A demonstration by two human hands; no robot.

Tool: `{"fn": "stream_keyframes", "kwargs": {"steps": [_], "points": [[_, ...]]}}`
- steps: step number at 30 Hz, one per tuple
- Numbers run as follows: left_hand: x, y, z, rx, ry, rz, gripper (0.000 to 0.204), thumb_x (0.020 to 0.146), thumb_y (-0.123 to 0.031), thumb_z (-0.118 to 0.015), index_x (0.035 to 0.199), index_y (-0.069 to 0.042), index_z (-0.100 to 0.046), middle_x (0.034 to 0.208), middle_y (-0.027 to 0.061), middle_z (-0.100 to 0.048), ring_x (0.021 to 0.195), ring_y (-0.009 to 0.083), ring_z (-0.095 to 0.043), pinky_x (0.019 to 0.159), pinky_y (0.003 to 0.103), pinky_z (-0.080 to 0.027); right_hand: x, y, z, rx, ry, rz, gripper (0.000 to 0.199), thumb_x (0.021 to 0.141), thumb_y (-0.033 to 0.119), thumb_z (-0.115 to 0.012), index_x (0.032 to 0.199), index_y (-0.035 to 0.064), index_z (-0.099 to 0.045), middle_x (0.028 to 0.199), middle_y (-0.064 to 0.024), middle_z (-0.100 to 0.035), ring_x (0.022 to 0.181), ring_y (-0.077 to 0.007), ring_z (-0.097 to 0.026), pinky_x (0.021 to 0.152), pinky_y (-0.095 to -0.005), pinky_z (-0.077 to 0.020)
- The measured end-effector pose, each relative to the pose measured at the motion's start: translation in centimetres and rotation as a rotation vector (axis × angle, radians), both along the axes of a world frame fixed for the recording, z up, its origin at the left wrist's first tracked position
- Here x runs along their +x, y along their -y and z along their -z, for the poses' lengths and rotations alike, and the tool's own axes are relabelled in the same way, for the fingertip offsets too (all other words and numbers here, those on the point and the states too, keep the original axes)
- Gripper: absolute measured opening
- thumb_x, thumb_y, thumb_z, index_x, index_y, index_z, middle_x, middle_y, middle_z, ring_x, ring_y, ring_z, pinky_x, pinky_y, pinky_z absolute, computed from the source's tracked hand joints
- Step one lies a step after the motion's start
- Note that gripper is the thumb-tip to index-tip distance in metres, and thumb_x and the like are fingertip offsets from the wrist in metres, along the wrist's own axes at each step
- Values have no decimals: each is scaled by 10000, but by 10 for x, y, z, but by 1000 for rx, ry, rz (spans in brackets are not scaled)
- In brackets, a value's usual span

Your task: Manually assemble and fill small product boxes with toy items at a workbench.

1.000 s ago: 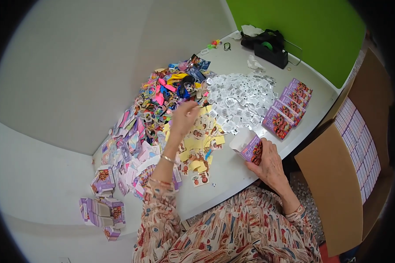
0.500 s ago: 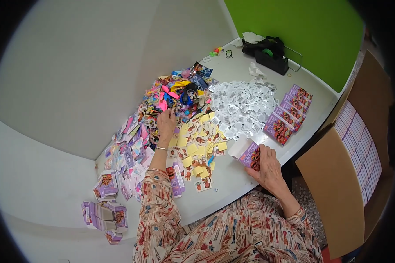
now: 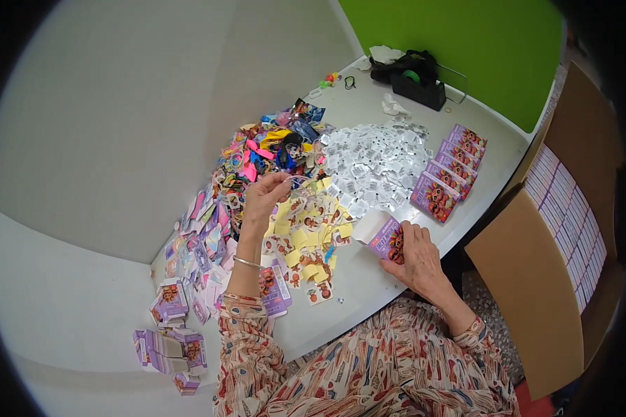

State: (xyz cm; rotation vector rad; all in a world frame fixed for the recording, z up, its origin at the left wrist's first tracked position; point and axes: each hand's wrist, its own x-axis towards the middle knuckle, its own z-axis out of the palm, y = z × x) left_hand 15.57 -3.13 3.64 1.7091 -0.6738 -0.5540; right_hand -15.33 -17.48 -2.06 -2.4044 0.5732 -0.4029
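My right hand [image 3: 423, 260] grips a small purple box [image 3: 388, 243] near the front of the table, its white flap standing open toward the left. Thumb and fingertips of my left hand [image 3: 264, 198] are pinched on a thin, pale loop [image 3: 299, 178], perhaps a bracelet; its details are too small to tell. That hand hovers between the heap of colourful small toys and bands [image 3: 275, 146] and the scattered stickers with yellow backing [image 3: 306, 233]. Beyond the box lies a large pile of small silver-white packets [image 3: 375, 163]. A flat purple carton [image 3: 275, 288] rests beside my left forearm.
Several filled-looking purple boxes [image 3: 435, 197] lean in a row at right. A big cardboard carton [image 3: 528, 278] packed with boxes stands beside the table. A black tape dispenser [image 3: 419, 90] is at the back; pastel cards [image 3: 202, 254] and purple cartons [image 3: 163, 351] lie at left.
My left hand has come up out of the colourful heap, moving slightly right with a pale loop in its fingers. My right hand still holds the box; the whole view has shifted a little.
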Motion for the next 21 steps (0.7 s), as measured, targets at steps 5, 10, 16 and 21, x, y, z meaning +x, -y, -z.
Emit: {"fn": "stream_keyframes", "kwargs": {"steps": [5, 10, 16, 21], "points": [[-17, 9, 1, 18, -135, 29, 134, 854, -120, -693, 978, -73, -674, 818, -39, -639, 697, 44, -563, 649, 215, -486, -5, 1, 0, 5, -15, 10, 764, 678, 306, -784, 1222, -60, -392, 998, -190, -504, 938, -343, -492, 796, -409, -458], [-26, 8, 7, -74, -414, 104, 262, 852, -94, -687, 1093, -69, -589, 904, 2, -655, 775, 88, -633, 689, 302, -571, -4, 0, 0, -1, -20, 14, 767, 670, 301, -791, 1222, -54, -393, 998, -187, -506, 939, -341, -496, 797, -407, -460], [-59, 20, -4, -118, -451, 148, 335, 864, -77, -666, 1175, -63, -542, 953, 30, -661, 806, 112, -655, 678, 293, -568, 13, -5, -3, 5, 10, -10, 692, 658, 279, -796, 1148, -33, -419, 983, -182, -513, 931, -339, -509, 783, -414, -468], [-82, 21, -3, -76, -210, 156, 206, 879, -92, -662, 1075, -41, -624, 938, 3, -648, 819, 75, -629, 698, 239, -536, 32, -7, -7, -52, -15, -51, 665, 660, 283, -795, 1121, -20, -425, 965, -175, -523, 914, -339, -521, 772, -417, -470]]}}
